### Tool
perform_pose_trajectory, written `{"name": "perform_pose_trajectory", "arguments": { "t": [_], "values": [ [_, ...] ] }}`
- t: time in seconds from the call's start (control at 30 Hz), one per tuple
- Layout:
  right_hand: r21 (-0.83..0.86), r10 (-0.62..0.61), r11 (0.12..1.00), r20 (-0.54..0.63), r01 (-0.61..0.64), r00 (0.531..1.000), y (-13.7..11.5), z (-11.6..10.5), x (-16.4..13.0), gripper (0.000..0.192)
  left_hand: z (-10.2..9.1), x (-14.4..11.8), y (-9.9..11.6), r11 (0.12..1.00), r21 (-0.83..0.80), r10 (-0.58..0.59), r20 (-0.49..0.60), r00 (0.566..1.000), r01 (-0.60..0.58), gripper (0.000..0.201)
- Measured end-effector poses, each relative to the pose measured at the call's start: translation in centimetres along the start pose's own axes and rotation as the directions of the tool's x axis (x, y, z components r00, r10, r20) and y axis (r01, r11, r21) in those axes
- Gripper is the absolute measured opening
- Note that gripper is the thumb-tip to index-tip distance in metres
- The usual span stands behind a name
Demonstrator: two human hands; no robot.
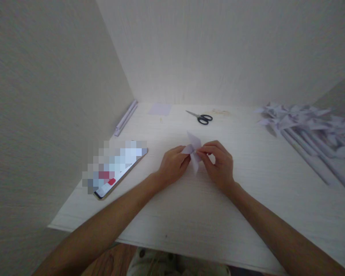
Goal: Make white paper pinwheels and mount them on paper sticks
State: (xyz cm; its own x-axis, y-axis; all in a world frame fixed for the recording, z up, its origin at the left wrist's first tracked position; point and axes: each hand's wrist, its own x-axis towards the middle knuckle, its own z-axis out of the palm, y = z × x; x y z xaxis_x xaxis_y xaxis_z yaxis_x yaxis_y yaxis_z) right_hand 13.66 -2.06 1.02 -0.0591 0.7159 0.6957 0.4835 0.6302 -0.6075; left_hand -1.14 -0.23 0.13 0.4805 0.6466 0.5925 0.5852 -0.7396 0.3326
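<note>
Hands are meeting mid-table on one folded paper piece. Left hand is pinching its left flap, fingers narrow. Right hand is pinching the centre, fingers curled tight. Piece is sitting just above the tabletop. One pair of scissors is lying behind it, apart. One paper square and one phone are lying left. Pinwheels are piling up right, too overlapped to count. Rolled sticks are leaning at the left wall, count unclear.

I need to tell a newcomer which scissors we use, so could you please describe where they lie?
On the white table, look toward the far wall, beyond both hands. The scissors lie flat there, right of a pale paper square; their black handles set them apart from all the pale paper around.
</note>
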Motion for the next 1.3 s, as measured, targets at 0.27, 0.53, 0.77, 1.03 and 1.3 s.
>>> {"name": "perform_pose_trajectory", "arguments": {
  "t": [0.27, 0.53, 0.77, 1.03, 1.3],
  "values": [
    [0.615, 0.613, 0.515, 0.223, -0.597, 0.758, 1.6, 0.3, 0.1, 0.023, -0.8, 0.1, 0.1, 0.946, -0.172, -0.306, -0.185, 0.934, 0.276, 0.02],
    [0.659, 0.419, 0.062, 0.664, -0.749, 0.619, 0.0, 0.0, 0.3, 0.015, -1.0, 0.2, 0.8, 0.949, -0.291, -0.158, -0.104, 0.982, 0.122, 0.018],
    [0.554, 0.418, 0.152, 0.715, -0.819, 0.561, 1.5, -1.2, 0.4, 0.025, -1.5, 0.2, 0.8, 0.909, -0.372, -0.162, 0.098, 0.982, 0.188, 0.018],
    [0.497, 0.35, 0.2, 0.769, -0.845, 0.535, 2.2, -1.8, 0.4, 0.024, -0.9, 0.2, 0.2, 0.534, -0.661, -0.363, 0.383, 0.849, 0.527, 0.009],
    [0.406, 0.381, 0.277, 0.786, -0.871, 0.487, 2.1, -2.2, 0.7, 0.019, -1.9, 0.5, 0.8, 0.322, -0.74, -0.23, 0.544, 0.807, 0.591, 0.01]
  ]
}}
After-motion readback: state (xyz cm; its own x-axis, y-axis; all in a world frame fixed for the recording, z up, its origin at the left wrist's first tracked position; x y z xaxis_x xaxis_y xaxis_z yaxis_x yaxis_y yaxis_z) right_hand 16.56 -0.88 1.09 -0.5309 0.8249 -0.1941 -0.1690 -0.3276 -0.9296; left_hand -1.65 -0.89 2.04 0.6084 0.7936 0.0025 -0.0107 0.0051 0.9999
